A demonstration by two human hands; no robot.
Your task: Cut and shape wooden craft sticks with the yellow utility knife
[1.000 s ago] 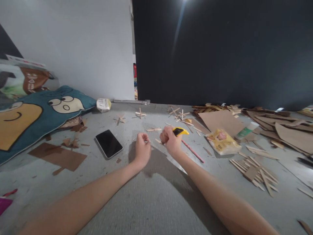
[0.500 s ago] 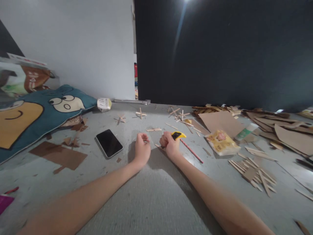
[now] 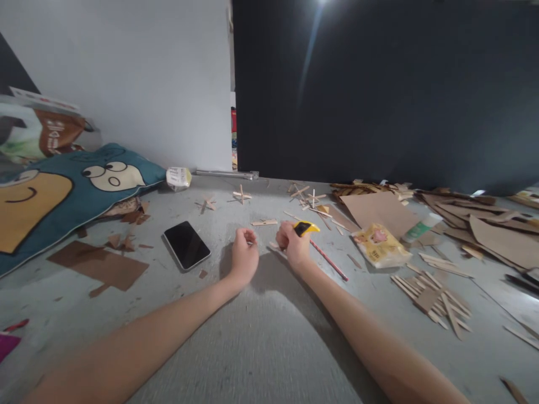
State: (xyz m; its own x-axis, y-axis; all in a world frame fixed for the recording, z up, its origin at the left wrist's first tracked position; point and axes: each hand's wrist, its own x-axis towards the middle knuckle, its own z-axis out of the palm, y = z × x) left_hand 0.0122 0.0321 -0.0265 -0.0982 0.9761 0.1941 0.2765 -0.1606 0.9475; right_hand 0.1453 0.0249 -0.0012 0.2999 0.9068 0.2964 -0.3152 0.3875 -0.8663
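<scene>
My right hand (image 3: 295, 244) is closed around a yellow and black utility knife (image 3: 306, 228), whose yellow end sticks out past the fingers. A short wooden stick (image 3: 273, 246) lies on the table at that hand's left side, partly covered by the fingers. My left hand (image 3: 245, 251) rests on the table with its fingers curled in; whether anything is inside them is hidden. Just beyond both hands lies a small flat wooden piece (image 3: 264, 223). To the right of my right hand is a red patterned pencil (image 3: 329, 260).
A phone (image 3: 186, 246) lies left of my left hand. Crossed stick pieces (image 3: 242, 194) stand farther back. On the right are a yellow packet (image 3: 381, 246), a glue stick (image 3: 423, 226), a pile of sticks (image 3: 452, 310) and cardboard (image 3: 377, 209). A blue pillow (image 3: 88, 188) fills the left.
My right hand, with the utility knife in it, has shifted slightly and turned up a little, showing more of the short stick beside it. My left hand has stayed nearly still.
</scene>
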